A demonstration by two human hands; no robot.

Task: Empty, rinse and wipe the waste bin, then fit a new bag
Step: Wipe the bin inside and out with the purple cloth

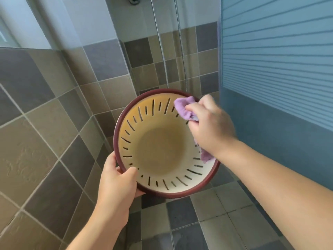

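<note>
A round waste bin [155,147] with a dark red rim, cream slotted walls and a plain bottom is held up in front of me, its opening facing me. It holds nothing inside. My left hand [117,179] grips the rim at the lower left, thumb inside the wall. My right hand [209,127] is closed on a purple cloth [183,107] and presses it against the inner wall at the upper right. A loose end of the cloth hangs below my wrist, over the right rim.
I stand in a tiled shower corner. Brown and grey wall tiles [45,123] are at the left and behind. A metal shower hose [162,51] hangs down the back wall. A blue striped glass panel [279,60] stands at the right. Wet floor tiles [207,222] lie below.
</note>
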